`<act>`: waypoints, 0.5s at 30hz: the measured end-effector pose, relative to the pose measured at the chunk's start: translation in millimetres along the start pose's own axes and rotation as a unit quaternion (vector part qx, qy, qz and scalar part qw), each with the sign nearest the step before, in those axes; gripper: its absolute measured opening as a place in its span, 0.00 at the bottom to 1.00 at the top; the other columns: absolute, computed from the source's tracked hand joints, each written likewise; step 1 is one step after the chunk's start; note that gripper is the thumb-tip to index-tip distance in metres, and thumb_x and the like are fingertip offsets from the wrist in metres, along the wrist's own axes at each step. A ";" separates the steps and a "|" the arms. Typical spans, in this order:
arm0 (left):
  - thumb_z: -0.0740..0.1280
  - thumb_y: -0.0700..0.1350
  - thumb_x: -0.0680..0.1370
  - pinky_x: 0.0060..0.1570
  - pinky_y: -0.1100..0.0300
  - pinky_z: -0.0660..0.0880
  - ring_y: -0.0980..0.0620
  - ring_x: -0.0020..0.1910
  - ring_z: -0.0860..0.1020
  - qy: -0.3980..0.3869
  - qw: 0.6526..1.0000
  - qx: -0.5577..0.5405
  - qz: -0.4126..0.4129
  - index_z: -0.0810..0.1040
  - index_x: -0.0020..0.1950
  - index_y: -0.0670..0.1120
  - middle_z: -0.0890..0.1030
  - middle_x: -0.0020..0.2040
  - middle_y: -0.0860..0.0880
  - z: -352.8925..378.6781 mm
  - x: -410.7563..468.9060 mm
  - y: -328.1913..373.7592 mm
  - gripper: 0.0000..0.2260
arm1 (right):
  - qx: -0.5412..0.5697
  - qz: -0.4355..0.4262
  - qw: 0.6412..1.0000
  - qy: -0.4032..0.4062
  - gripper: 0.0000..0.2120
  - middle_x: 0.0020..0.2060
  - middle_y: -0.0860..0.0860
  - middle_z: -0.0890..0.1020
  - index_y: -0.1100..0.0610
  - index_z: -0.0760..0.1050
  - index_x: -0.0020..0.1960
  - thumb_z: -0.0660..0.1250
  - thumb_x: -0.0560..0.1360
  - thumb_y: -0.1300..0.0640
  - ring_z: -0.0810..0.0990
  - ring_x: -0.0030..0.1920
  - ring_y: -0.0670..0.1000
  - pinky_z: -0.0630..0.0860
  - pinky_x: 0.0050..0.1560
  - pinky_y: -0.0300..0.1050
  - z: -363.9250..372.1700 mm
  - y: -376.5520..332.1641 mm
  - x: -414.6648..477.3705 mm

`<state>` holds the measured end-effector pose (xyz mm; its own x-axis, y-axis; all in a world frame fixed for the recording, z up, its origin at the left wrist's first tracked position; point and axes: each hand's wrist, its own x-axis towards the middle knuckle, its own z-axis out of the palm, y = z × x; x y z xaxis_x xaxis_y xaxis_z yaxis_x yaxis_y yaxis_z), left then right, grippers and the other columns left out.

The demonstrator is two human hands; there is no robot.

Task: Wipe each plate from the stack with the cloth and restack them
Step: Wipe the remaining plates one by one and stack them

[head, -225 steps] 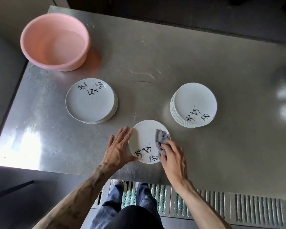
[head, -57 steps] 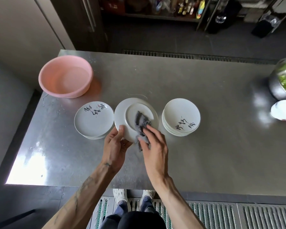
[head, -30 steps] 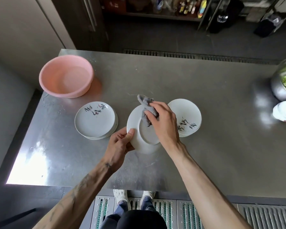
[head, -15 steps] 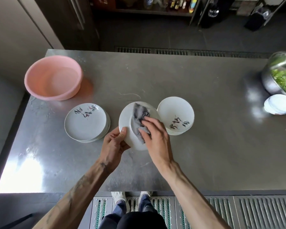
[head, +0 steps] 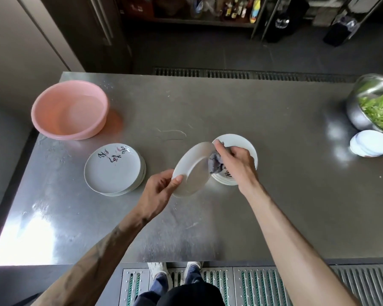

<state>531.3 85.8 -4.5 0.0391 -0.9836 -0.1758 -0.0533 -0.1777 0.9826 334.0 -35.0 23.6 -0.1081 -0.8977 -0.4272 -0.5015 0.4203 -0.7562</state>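
My left hand (head: 159, 189) pinches the near rim of a white plate (head: 191, 171), held tilted above the steel table (head: 274, 195) with its underside facing me. My right hand (head: 236, 161) grips a grey cloth (head: 215, 164) against the plate's far right edge. Behind that hand a stack of white plates (head: 241, 143) sits on the table, partly hidden. A second stack of plates with black calligraphy (head: 114, 168) lies to the left.
A pink basin (head: 70, 110) stands at the table's back left. At the far right a steel bowl of green leaves (head: 374, 107) sits beside a small pile of white dishes (head: 372, 145). A floor grate runs below the table's near edge.
The held plate has tipped more steeply, its top leaning right. The cloth hand slid from the plate's middle to its right edge, over the right stack.
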 end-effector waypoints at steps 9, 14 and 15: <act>0.60 0.53 0.85 0.32 0.58 0.62 0.49 0.31 0.67 -0.017 0.912 0.369 0.177 0.78 0.59 0.53 0.68 0.31 0.50 7.3 30.7 4.6 0.10 | 0.155 0.075 0.981 -0.094 0.10 0.33 0.54 0.78 0.60 0.82 0.41 0.75 0.73 0.53 0.80 0.36 0.51 0.83 0.38 0.42 -37.6 -3.4 22.3; 0.63 0.48 0.86 0.56 0.59 0.78 0.58 0.64 0.79 -0.079 0.908 0.353 0.211 0.78 0.71 0.52 0.81 0.65 0.60 17.1 47.7 2.3 0.14 | 0.128 0.073 0.987 -0.059 0.06 0.24 0.46 0.78 0.59 0.80 0.39 0.72 0.73 0.59 0.79 0.27 0.44 0.82 0.38 0.41 -53.3 13.0 29.7; 0.64 0.46 0.86 0.65 0.55 0.75 0.57 0.69 0.76 -0.081 0.912 0.340 0.216 0.79 0.71 0.49 0.80 0.68 0.56 21.4 51.0 0.2 0.14 | 0.124 0.073 0.988 -0.050 0.06 0.25 0.46 0.77 0.60 0.79 0.38 0.71 0.73 0.59 0.79 0.27 0.44 0.83 0.42 0.43 -55.4 18.0 31.8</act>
<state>511.9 35.0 -14.6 -0.2768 -0.9477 0.1592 -0.6378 0.3051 0.7072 273.9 -63.4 23.9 -0.0712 -0.8128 -0.5782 -0.2605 0.5747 -0.7758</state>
